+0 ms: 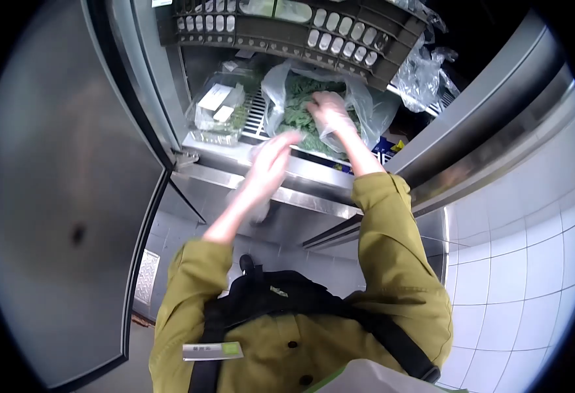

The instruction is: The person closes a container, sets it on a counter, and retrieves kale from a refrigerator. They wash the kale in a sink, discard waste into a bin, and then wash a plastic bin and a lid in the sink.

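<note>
An opened clear plastic bag (pixel 274 88) of green leafy herbs (pixel 298 108) lies on the fridge's white wire shelf. My right hand (pixel 330 112), in a thin clear glove, reaches into the bag with its fingers curled into the leaves. In front of the shelf edge, to the left of the bag, is my left hand (pixel 269 167), also in a loose clear glove. Its fingers are stretched out and a little blurred, with nothing seen in them. Left of the bag sits a clear plastic box (pixel 218 111) with white labels and some greens inside.
A dark slotted crate (pixel 287 39) hangs over the shelf. Crumpled clear plastic (pixel 425 75) lies at the right, and blue-yellow packaging (pixel 389 147) below it. The steel door (pixel 64 196) stands swung out at left; a tiled wall (pixel 510 275) is at right.
</note>
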`<state>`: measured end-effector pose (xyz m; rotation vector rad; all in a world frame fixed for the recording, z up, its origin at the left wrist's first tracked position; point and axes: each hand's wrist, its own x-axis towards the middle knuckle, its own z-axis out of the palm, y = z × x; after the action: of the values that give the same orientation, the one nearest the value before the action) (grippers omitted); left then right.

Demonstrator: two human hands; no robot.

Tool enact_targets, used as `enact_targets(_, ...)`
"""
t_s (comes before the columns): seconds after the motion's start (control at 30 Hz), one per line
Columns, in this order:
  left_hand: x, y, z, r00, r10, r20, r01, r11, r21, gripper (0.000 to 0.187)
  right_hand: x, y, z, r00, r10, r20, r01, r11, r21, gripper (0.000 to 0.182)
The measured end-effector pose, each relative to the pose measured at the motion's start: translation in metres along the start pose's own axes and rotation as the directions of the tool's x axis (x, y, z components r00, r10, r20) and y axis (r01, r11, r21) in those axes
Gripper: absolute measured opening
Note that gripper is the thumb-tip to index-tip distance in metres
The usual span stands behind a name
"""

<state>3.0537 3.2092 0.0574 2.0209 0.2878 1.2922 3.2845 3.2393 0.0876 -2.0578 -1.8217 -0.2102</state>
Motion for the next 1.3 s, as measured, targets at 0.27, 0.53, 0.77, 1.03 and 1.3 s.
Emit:
enact_targets(0.27,0.099,-0.073,0.008,0.902,-0.417,0.11,0.414,0.766,-0.492,0.058,-0.012,0.021,-0.048,0.946,0.318,0.061,-0.186,0.381,0.905,0.04)
enact_targets(0.53,0.101,-0.049,0.017,0.554,-0.812,0.183,0.617,0.252,-0.746,0.026,-0.034,0.022,-0.018,0.893,0.406,-0.195,-0.132,0.649,0.749,0.053)
enact_targets(0.77,0.093,-0.008,-0.043,0.856,-0.516,0.012,0.061,0.079,-0.995,0.036,-0.048,0.052,-0.008,0.884,0.319,-0.342,-0.162,0.895,0.416,0.031)
enact_targets(1.03,0.006,0.003,-0.066,0.806,-0.581,-0.111,0.302,0.566,-0.767,0.035,-0.043,0.012,-0.015,0.942,-0.112,-0.316,0.072,0.988,-0.136,0.023)
enact_targets(1.3,-0.017,0.001,-0.027,0.626,-0.769,-0.129,0.599,0.581,-0.551,0.024,-0.089,0.004,0.003,0.996,-0.015,0.084,0.025,0.993,-0.118,0.038)
